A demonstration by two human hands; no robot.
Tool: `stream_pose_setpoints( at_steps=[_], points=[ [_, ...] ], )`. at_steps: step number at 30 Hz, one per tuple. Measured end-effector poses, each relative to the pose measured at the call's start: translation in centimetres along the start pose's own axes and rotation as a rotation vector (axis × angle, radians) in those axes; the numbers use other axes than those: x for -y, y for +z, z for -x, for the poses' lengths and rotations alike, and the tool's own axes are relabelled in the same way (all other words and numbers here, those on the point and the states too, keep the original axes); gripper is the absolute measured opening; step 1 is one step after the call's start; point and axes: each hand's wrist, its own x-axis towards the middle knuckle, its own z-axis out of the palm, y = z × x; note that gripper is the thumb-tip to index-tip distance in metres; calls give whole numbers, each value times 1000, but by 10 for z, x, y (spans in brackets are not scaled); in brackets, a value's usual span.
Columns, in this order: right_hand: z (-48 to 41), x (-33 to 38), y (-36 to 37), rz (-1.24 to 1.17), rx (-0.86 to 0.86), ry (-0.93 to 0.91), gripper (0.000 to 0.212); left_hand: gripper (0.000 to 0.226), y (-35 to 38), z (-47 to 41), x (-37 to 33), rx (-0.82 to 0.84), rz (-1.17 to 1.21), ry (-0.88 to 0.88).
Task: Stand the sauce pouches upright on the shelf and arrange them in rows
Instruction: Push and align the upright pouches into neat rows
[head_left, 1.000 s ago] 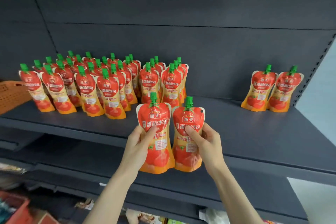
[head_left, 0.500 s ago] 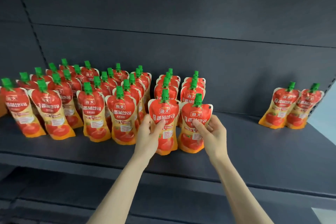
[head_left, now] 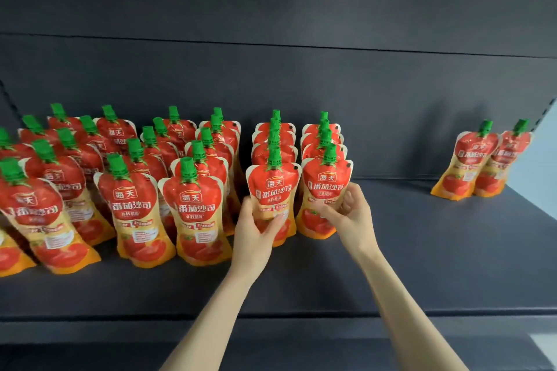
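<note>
Red and yellow sauce pouches with green caps stand upright in several rows on the dark shelf (head_left: 422, 250). My left hand (head_left: 254, 235) grips the lower part of the front pouch (head_left: 272, 187) of one row. My right hand (head_left: 352, 214) holds the right side of the neighbouring front pouch (head_left: 327, 187), thumb on its face. Both pouches stand on the shelf in front of their rows. The rows to the left (head_left: 126, 190) are upright, their rear pouches partly hidden.
Two more upright pouches (head_left: 479, 163) stand apart at the far right, by the back panel (head_left: 301, 84). Bare shelf lies between them and my right hand. The shelf's front edge (head_left: 301, 315) runs below my forearms.
Both hands carried their two pouches from in front of the shelf edge up onto the shelf and set them at the front of the two rightmost rows. The view has moved closer.
</note>
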Motion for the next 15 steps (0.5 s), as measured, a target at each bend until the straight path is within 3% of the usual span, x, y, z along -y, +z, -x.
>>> stream_pose_setpoints(
  at_steps=[5,9,15],
  points=[
    [13,-16,2,115,-14,28,43,58,9,13,11,-159,-149,29],
    [16,-17,-6,166,-62,30,42,59,9,10,15,-154,-170,52],
    [21,-20,-6,250,-5,21,43,68,11,14,15,-156,-223,60]
  ],
)
